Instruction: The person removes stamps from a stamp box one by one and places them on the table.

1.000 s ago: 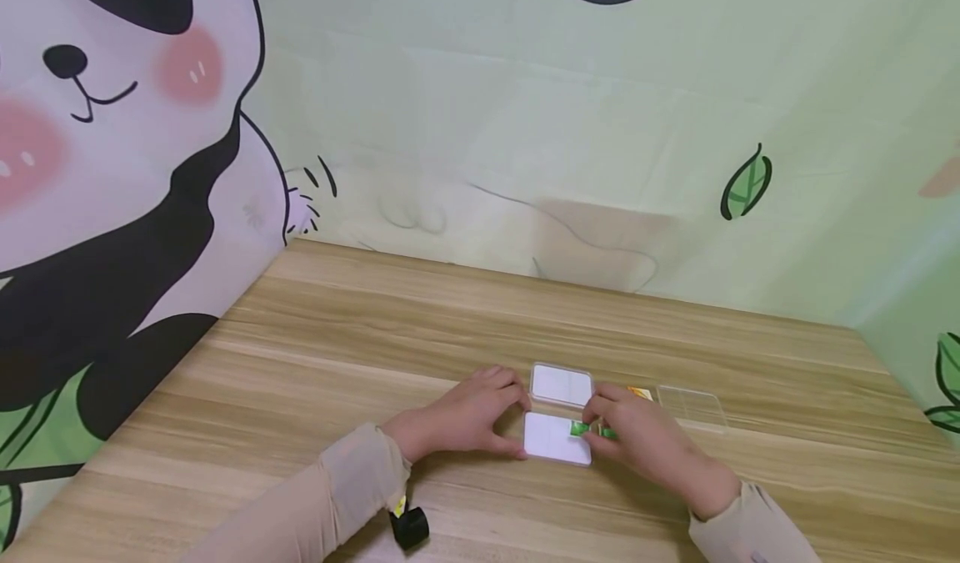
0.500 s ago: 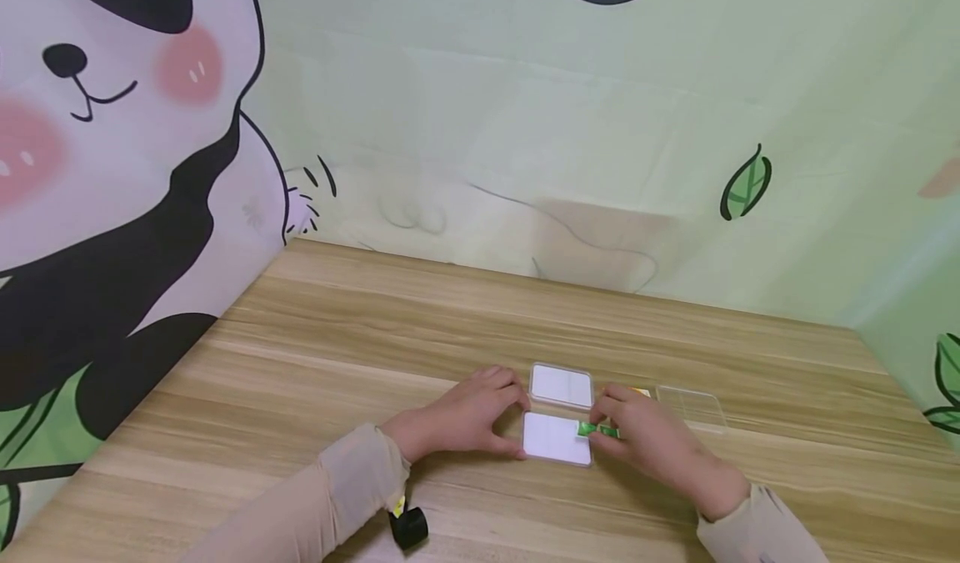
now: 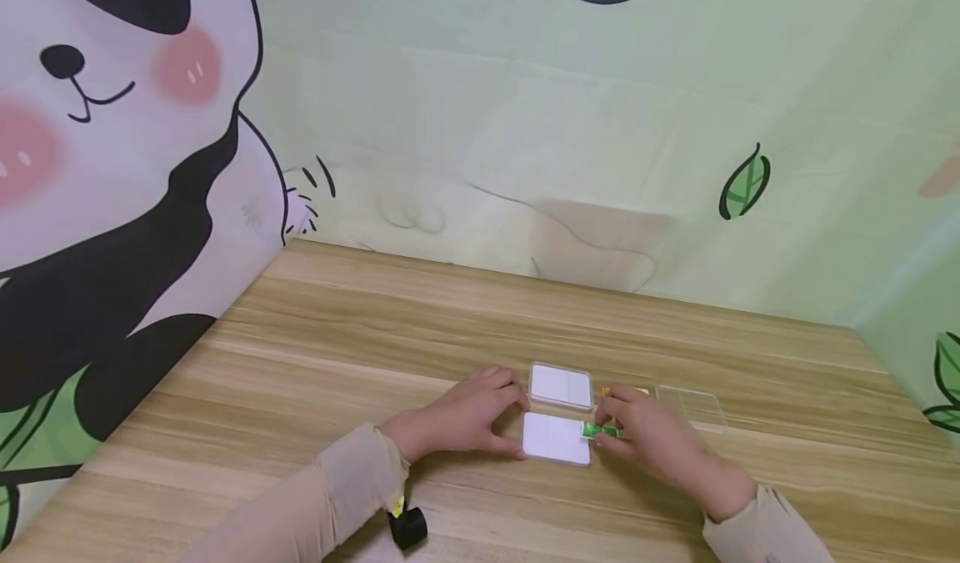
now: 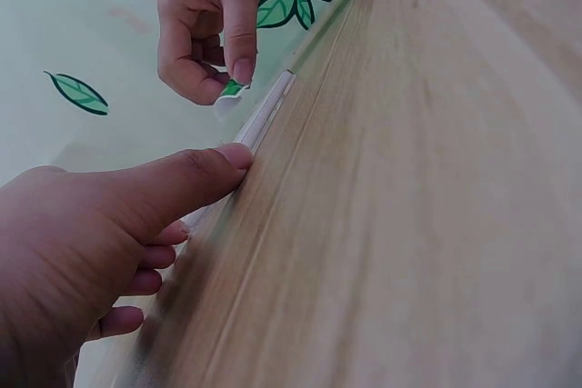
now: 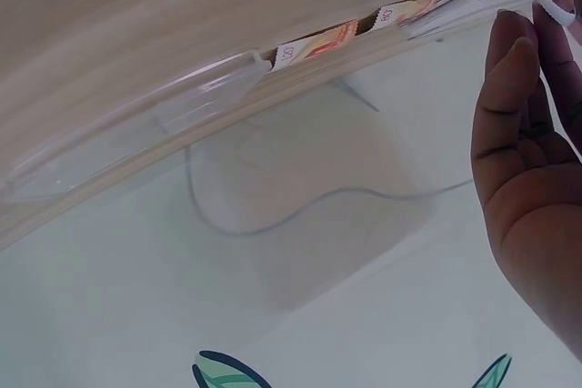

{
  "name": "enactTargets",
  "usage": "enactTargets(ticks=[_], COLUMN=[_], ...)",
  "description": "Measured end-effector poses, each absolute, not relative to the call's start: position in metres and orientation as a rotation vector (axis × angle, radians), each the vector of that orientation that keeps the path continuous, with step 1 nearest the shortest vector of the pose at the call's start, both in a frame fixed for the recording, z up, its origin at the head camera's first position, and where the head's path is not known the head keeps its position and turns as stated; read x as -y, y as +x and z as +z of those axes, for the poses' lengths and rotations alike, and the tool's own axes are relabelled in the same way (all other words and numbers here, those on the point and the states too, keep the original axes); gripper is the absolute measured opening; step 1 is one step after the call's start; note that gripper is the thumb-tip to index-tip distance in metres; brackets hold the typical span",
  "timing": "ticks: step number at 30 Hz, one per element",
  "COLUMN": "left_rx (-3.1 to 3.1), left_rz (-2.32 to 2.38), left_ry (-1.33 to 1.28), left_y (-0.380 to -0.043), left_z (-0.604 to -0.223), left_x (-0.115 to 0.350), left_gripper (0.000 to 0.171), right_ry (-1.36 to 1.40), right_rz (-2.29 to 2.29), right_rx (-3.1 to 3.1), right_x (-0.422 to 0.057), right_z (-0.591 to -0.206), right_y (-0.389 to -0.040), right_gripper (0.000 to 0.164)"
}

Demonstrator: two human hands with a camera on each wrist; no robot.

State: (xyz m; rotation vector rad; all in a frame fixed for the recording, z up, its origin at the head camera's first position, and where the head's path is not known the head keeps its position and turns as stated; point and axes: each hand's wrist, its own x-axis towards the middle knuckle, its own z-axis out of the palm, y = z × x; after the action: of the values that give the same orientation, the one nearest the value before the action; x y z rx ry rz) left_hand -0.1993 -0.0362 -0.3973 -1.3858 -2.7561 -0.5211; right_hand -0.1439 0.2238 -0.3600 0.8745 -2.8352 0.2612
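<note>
My left hand (image 3: 465, 413) holds a flat white rectangular case (image 3: 551, 440) on the table, thumb at its near left corner and fingers at its far left corner. In the left wrist view, the thumb presses the edge of the white case (image 4: 265, 106). My right hand (image 3: 652, 434) pinches a small green packet (image 3: 591, 430) between thumb and fingers at the case's right end. The packet's white tip (image 4: 229, 104) sticks out below the fingertips in the left wrist view. A second white case (image 3: 561, 385), clear-rimmed, lies just behind the first.
Orange-and-white packets (image 5: 318, 44) with serrated ends lie behind my right hand. To their right is a clear plastic tray (image 3: 692, 407). A black cylindrical object (image 3: 409, 530) sits by my left sleeve. A panda-printed backdrop (image 3: 480, 129) rises behind the table.
My right hand has drawn the green packet slightly rightward across the near white case to its right edge. More orange shows behind that hand. My left hand has stayed put.
</note>
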Motion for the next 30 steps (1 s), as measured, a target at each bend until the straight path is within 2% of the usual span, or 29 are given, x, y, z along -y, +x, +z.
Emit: enactTargets(ticks=[30], left_rx=[2.754], left_rz=[-0.527], left_ry=[-1.389], left_y=[-0.201], left_z=[-0.398], left_x=[0.036], left_gripper=[0.054], right_ry=[0.853], right_rz=[0.267], right_rx=[2.866], right_x=[-0.236], right_z=[-0.357], right_y=[-0.141], right_gripper=[0.011])
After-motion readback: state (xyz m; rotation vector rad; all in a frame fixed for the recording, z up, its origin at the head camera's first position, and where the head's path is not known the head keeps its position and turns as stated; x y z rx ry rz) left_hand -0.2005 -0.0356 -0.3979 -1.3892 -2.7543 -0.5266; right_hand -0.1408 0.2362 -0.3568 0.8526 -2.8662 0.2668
